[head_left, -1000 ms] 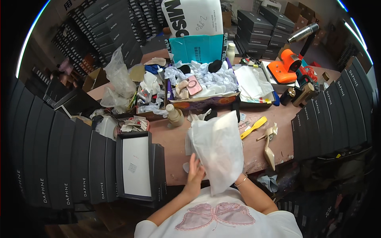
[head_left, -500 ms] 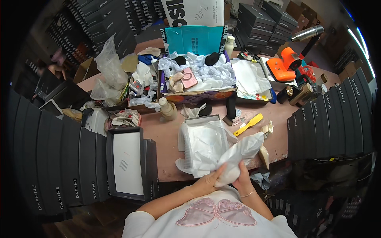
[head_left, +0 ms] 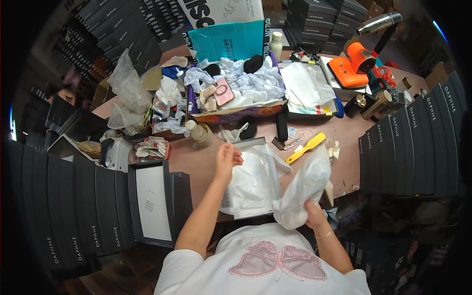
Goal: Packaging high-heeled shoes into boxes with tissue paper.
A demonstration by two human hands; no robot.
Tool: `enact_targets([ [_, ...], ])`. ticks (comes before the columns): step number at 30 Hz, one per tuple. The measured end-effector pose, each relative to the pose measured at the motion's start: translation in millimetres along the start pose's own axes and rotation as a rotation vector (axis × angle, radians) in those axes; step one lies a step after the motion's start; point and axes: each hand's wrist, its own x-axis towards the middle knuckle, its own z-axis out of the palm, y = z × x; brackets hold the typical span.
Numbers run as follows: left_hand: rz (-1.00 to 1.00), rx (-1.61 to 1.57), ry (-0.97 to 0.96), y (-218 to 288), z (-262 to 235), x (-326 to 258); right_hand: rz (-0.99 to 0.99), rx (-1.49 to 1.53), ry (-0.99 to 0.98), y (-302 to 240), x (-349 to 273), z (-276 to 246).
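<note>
While the right hand wraps its grip around the lower end of a white bundle wrapped in soft paper, that bundle stands tilted up and to the right, off the desk, just above the desk's near edge. Its fingers are pressed together around the bundle. The left hand hovers over the top left part of an open box lined with white tissue paper; its fingers are curled loosely toward each other, and I cannot tell whether they pinch a corner of the tissue. The box lies on the desk right in front of the person, between the 2 hands, with its tissue spilling over the rim.

Just beyond the box lies a yellow flat tool, near a small pair of metal clips and a black upright block. To the left, an open black box with a white inner panel sits at the desk's edge. Farther back, a purple box full of crumpled white paper holds a pink phone case. An orange machine stands at the far right.
</note>
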Motion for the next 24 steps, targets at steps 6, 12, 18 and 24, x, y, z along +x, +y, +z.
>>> enact_targets([
  [6, 0.247, 1.084, -0.353, -12.0, 10.0, 4.5, -0.015, 0.163, -0.024, 29.6, 57.4, 66.4],
  [12, 0.471, 1.012, -0.117, -105.0, 13.5, 3.9, -0.186, -0.283, 0.064, 15.5, 21.6, 1.4],
  [18, 0.397, 0.152, 0.105, 60.7, 0.8, -15.8, -0.095, -0.4, 0.055, 16.5, 42.9, 26.4],
  [24, 0.752, 0.838, -0.279, 133.8, 48.6, -65.8, 0.136, -1.444, -0.198, 87.8, 128.2, 60.9],
])
